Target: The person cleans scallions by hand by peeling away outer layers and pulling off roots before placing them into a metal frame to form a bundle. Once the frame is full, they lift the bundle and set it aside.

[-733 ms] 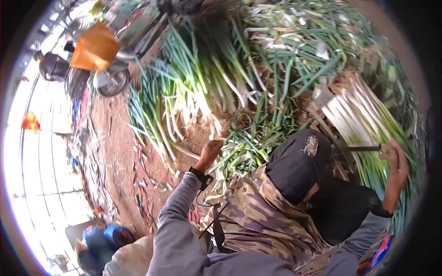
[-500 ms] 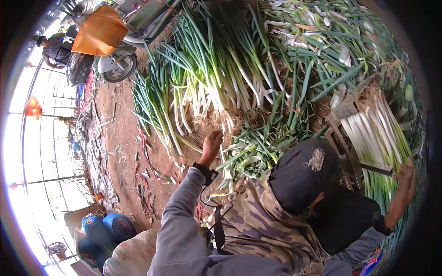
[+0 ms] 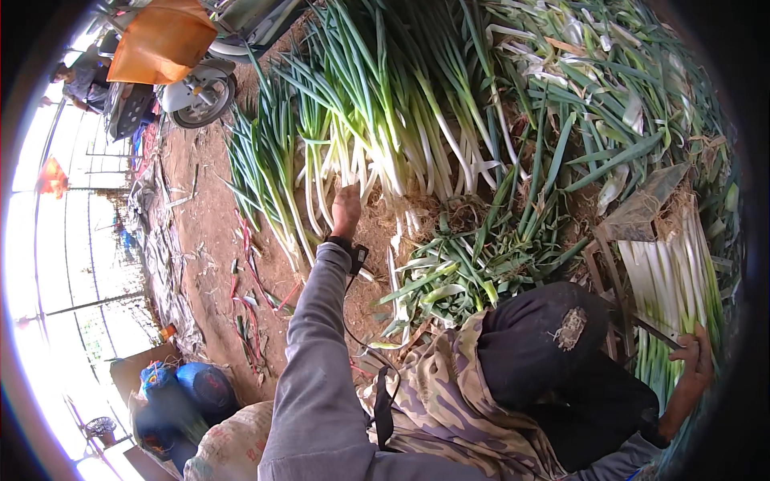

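Note:
My left hand (image 3: pixel 346 212) reaches out to the pile of long green onions (image 3: pixel 383 143), at the white lower stalks. Its fingers look closed around a stalk there, though the hand itself hides most of the grip. On the right, a thick bundle of green onions (image 3: pixel 672 268) lies in a low metal rack (image 3: pixel 607 268), roots toward the far end. My right hand (image 3: pixel 695 357) rests on the green part of that bundle with fingers apart, beside the end of a dark flat bar (image 3: pixel 658 330). Whether it touches the bar is unclear.
Trimmed leaves (image 3: pixel 473 268) lie in front of my knee, and a larger leaf heap (image 3: pixel 601 88) spreads behind the rack. Red ties (image 3: pixel 249 293) lie on the dirt floor. Sacks (image 3: pixel 228 445) stand lower left. Beyond are a motorbike wheel (image 3: pixel 202 100) and another person (image 3: pixel 84 80).
My left hand has moved left and farther out into the onion stalks. My right hand has stayed by the bundle, its fingers slightly more bent. The whole view has shifted a little.

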Tool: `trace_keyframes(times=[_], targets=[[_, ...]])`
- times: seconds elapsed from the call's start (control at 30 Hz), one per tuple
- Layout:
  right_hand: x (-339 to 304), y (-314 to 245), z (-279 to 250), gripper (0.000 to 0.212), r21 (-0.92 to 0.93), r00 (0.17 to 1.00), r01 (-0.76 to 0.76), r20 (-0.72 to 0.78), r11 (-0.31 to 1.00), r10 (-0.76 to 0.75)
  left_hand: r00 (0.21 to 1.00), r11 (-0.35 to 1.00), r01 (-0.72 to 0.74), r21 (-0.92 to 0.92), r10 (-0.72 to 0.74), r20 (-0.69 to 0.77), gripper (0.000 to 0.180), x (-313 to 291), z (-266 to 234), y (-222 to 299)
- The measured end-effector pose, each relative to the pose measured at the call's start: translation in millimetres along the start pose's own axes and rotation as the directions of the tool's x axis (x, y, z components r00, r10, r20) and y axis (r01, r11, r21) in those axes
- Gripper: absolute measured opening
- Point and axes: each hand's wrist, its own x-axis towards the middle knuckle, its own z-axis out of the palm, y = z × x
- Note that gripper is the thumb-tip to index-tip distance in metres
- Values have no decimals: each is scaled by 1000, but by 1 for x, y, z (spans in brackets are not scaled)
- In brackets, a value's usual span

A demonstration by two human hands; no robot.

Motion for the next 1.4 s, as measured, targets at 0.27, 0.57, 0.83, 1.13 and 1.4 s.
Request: trace_keyframes(times=[0.27,0.57,0.83,1.13,1.4], targets=[[-1,-28,14,41,32,972,-53,233,998,44,932,955,154,-252,-56,358,47,-29,35,49],[-2,-29,27,42,-38,939,-100,327,994,107,970,929,-207,307,235,-56,37,-21,50,68],[-5,-45,36,46,-169,908,-75,396,983,138,997,987,64,-149,-55,62,88,-14,88,68],[0,-47,45,48,-163,879,-119,442,979,180,998,982,-53,-183,58,24,70,-16,69,62],[2,-52,56,48,-276,864,-138,437,951,252,996,998,-7,-62,2,-86,31,52,-2,15]])
